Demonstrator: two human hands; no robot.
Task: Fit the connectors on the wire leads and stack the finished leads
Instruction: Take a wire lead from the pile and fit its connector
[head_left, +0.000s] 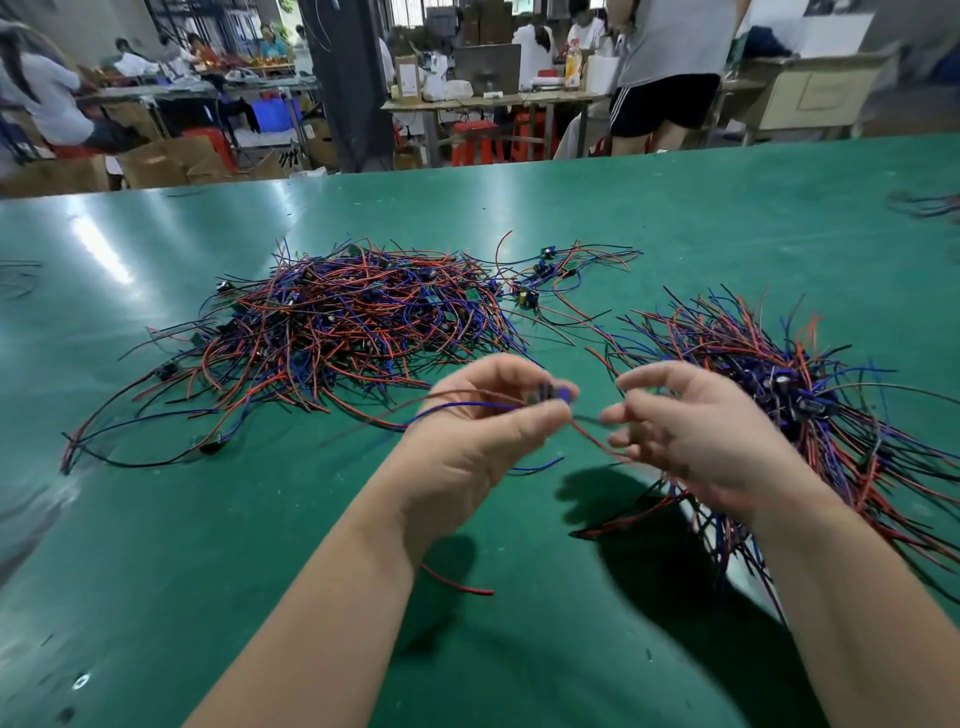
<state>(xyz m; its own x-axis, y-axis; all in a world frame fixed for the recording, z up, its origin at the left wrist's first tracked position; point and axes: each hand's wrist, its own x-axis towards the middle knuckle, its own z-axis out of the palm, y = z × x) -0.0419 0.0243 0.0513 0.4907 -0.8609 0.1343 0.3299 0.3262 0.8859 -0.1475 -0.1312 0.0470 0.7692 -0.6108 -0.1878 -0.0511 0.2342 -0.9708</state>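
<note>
Above the green table (156, 545), my left hand (483, 426) pinches a small dark connector (553, 393) between thumb and fingers, with blue and red leads trailing from it. My right hand (696, 431), fingers curled, pinches the red wire (589, 434) that runs from the connector toward it. A big tangled pile of loose red, blue and black leads (353, 322) lies behind my left hand. A fanned stack of leads (789, 395) lies to the right, partly under my right arm. Both hands are blurred.
Several small connector boards (540, 273) with leads lie between the two piles. A loose red wire end (462, 584) lies under my left wrist. Behind the table's far edge stand workbenches, red stools, cardboard boxes and several people.
</note>
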